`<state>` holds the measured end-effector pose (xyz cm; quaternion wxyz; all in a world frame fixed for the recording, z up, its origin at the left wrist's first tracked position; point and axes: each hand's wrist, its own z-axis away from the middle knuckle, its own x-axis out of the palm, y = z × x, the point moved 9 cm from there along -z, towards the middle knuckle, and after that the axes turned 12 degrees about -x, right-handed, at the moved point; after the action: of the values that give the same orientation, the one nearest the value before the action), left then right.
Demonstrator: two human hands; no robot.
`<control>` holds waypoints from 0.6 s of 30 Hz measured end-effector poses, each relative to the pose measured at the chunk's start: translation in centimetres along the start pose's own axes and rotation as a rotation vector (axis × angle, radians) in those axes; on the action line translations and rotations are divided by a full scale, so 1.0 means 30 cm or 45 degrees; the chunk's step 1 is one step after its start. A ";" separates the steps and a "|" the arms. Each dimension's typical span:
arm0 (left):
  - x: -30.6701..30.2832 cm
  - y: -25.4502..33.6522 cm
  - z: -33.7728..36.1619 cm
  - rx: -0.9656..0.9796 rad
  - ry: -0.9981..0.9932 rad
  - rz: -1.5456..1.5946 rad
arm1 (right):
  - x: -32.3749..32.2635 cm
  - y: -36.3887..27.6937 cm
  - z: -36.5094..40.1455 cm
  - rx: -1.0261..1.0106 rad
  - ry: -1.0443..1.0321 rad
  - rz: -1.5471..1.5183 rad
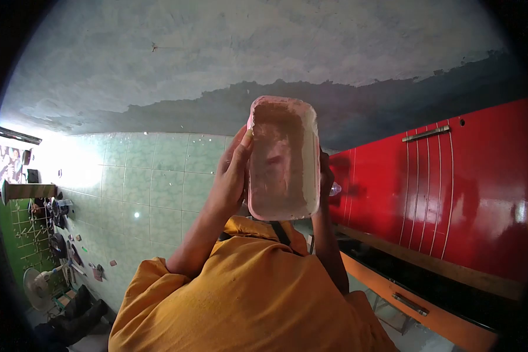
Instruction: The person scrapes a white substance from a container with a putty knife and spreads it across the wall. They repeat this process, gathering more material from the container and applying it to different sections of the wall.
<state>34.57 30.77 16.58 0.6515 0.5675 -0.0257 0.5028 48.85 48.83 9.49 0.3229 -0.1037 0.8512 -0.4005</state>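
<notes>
A pink rectangular container with rounded corners (283, 158) is held up in front of the wall, its inside or face smeared with a whitish and brownish coating. My left hand (238, 161) grips its left side, the thumb lying over the edge. On the other side, my right hand (326, 176) is against the container's right edge, mostly hidden behind it and in shadow. Both forearms reach up from orange-yellow clothing.
To the right is a glossy red cabinet (481, 170) with a metal handle, above a dark countertop and an orange drawer (369, 276). Pale green tiles (164, 182) cover the wall at left. A fan (36, 287) and hanging items stand at the far left.
</notes>
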 end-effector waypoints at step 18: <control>0.157 0.227 -0.157 0.150 -0.350 -0.965 | -0.426 -0.425 -0.325 -0.061 -0.178 0.176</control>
<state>29.70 36.30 22.62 0.7475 0.6352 0.1271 0.1472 51.48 52.00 29.60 0.4058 -0.0802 0.8410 -0.3486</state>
